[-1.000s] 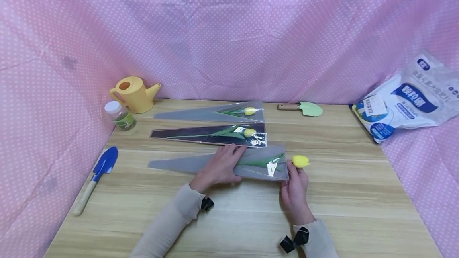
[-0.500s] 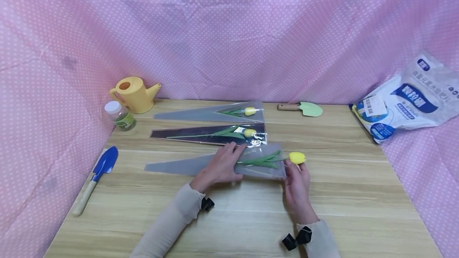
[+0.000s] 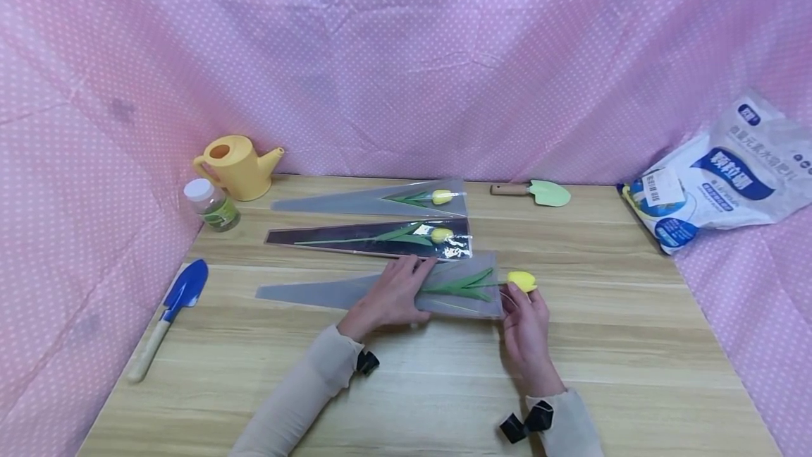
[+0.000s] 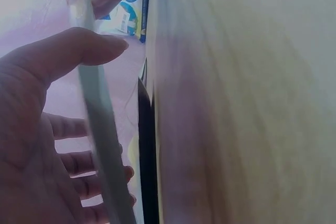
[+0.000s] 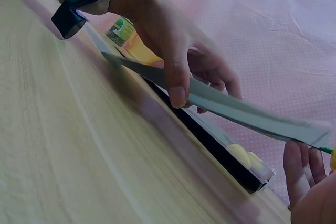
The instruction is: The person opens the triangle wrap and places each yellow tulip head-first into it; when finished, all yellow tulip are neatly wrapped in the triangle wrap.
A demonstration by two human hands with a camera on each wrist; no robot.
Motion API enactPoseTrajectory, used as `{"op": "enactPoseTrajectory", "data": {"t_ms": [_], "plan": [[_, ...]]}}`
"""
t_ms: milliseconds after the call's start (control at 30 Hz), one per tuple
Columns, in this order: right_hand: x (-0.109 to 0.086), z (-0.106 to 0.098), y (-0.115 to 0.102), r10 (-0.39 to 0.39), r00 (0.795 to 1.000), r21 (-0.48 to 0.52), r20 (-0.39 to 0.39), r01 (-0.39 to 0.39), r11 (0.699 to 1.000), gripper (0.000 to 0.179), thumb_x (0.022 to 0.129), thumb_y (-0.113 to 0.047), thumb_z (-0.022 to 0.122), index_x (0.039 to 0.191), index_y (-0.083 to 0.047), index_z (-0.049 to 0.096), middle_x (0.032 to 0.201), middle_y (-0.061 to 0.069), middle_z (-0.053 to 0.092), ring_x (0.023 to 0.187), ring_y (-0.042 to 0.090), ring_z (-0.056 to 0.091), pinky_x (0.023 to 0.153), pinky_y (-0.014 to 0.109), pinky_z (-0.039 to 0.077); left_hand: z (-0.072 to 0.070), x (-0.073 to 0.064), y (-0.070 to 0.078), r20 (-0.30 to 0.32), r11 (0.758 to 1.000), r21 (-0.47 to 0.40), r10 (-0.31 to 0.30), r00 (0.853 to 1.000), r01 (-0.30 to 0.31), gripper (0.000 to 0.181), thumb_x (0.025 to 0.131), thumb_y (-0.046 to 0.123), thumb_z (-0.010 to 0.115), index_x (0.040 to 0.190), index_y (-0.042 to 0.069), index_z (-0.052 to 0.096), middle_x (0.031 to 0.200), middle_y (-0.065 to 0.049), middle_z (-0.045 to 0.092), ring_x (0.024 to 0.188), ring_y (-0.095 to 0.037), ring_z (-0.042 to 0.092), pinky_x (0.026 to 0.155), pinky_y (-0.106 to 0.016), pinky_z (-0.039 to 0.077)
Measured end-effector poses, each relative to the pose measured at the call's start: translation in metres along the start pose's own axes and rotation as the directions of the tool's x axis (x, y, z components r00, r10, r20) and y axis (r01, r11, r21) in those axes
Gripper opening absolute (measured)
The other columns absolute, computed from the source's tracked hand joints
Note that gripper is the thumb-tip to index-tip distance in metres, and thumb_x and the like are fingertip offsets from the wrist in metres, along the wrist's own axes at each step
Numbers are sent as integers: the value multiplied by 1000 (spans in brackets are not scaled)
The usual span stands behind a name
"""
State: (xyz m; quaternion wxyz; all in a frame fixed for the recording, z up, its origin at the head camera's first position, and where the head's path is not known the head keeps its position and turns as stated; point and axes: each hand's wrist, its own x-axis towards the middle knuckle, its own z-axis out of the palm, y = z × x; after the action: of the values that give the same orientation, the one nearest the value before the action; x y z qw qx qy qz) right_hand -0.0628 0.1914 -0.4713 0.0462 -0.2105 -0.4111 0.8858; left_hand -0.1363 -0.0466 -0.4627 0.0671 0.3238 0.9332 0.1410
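Note:
Raised off the table in front of me is a clear grey flower sleeve [image 3: 457, 298]. My left hand [image 3: 396, 293] grips it across the middle, thumb on one side and fingers on the other, as the right wrist view [image 5: 176, 45] confirms. Inside it lie the green leaves of a yellow tulip [image 3: 521, 281], whose bloom sticks out of the wide end. My right hand [image 3: 528, 326] is at that open end, fingertips at the stem just below the bloom, touching the sleeve's edge. The exact pinch is partly hidden by the fingers.
Two more sleeved tulips lie behind: one in a dark sleeve [image 3: 342, 239], one in a grey sleeve [image 3: 336, 201]. Around them are a yellow watering can [image 3: 237, 169], a lidded bottle [image 3: 214, 206], a blue trowel [image 3: 188, 286], a green trowel [image 3: 549, 193] and a printed bag [image 3: 710, 185].
The sleeve has shifted slightly left, and the tulip has moved left with it and a little further, so its bloom stands closer to the opening. My left hand has stayed put.

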Motion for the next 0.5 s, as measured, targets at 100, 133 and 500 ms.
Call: {"op": "enactPoseTrajectory", "data": {"t_ms": [100, 133, 500], "plan": [[0, 0, 2, -6, 1000, -23, 14, 6, 1000, 16, 101, -11, 56, 117, -14, 52, 98, -3, 65, 86, 8, 65, 81, 19, 57, 1, 0, 1, 0, 1000, -6, 3, 1000, -3, 103, 73, 48, 82, 157, 18, 30, 124, -4, 51, 110, -19, 46, 101, -38, 44], [0, 1, 3, -8, 1000, -38, 15, 8, 999, 16, 101, -11, 56, 116, -14, 53, 98, -4, 65, 86, 7, 65, 81, 19, 56, 1, 0, 1, -2, 1000, -10, 2, 1000, -2, 103, 73, 47, 82, 157, 18, 30, 124, -4, 51, 109, -19, 46, 100, -38, 44], [1, -6, 0, 38, 995, -405, 94, 4, 914, 26, 99, -23, 62, 125, -18, 58, 111, -13, 63, 97, 0, 60, 87, 16, 52, -1, 0, 0, -26, 999, -47, -7, 1000, 6, 102, 72, 42, 82, 157, 18, 31, 115, -1, 48, 100, -15, 42, 89, -31, 42]]}}
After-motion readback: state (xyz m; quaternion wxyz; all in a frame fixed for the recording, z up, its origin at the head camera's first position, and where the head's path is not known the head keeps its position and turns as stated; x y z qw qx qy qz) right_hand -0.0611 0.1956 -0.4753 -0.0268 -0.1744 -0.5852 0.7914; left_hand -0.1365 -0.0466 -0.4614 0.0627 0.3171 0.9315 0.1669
